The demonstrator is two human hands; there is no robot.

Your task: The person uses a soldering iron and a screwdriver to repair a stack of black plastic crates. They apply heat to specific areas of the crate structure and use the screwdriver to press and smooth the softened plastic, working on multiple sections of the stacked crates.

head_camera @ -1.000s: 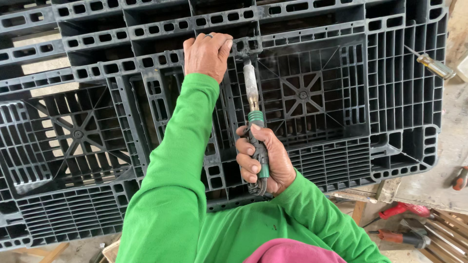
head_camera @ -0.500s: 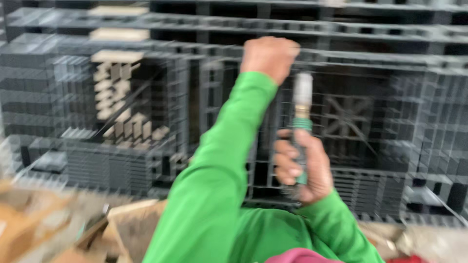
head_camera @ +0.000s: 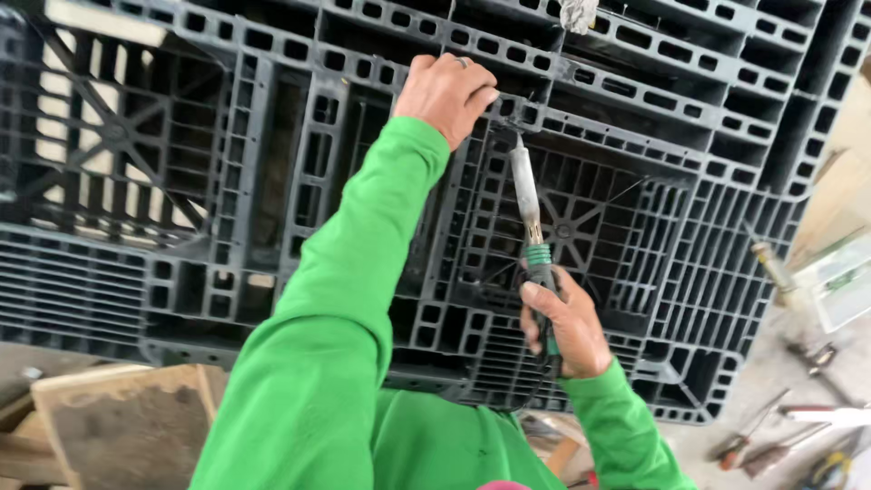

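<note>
Right hand [head_camera: 561, 325] clamped around the green grip of the soldering iron [head_camera: 529, 218], tip up at 12 o'clock, touching a rib of the black plastic pallet [head_camera: 635, 227]. Left hand [head_camera: 446, 89] fingers curl onto that rib. Iron: light, rigid; hold by the handle only.

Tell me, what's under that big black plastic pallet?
Through the black pallet openings at left, pale planks show. A brown board lies at its lower edge. Everything else beneath is covered.
</note>
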